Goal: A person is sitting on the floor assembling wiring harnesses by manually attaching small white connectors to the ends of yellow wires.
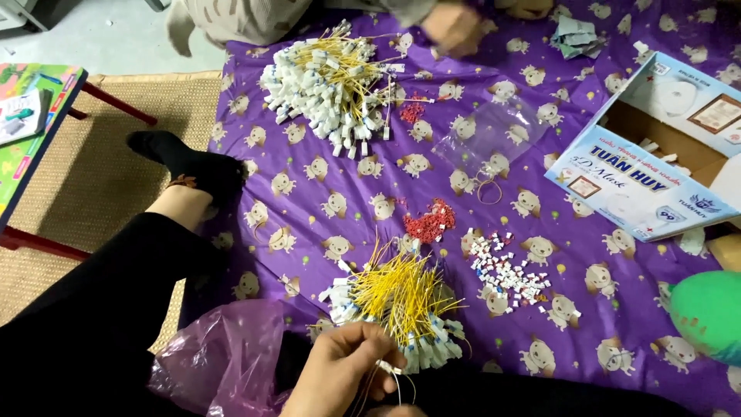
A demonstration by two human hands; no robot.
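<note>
My left hand [343,369] is at the bottom centre, fingers closed on a thin wire with a white connector [388,367]. Only a sliver of my right hand [399,411] shows at the bottom edge, touching the same wire strands. Just beyond lies a pile of yellow wires with white connectors [401,305] on the purple patterned blanket [309,201]. A heap of small red pieces [429,222] and a scatter of small white pieces [503,272] lie past it. A bigger pile of wired connectors [332,77] sits at the far side.
Another person's blurred hand [451,27] is at the top. A clear plastic bag [494,135], an open cardboard box [617,181], a green round object [710,313], a pink plastic bag [224,355], my black-clad leg [139,270] and a low table [35,116] on a woven mat surround the spot.
</note>
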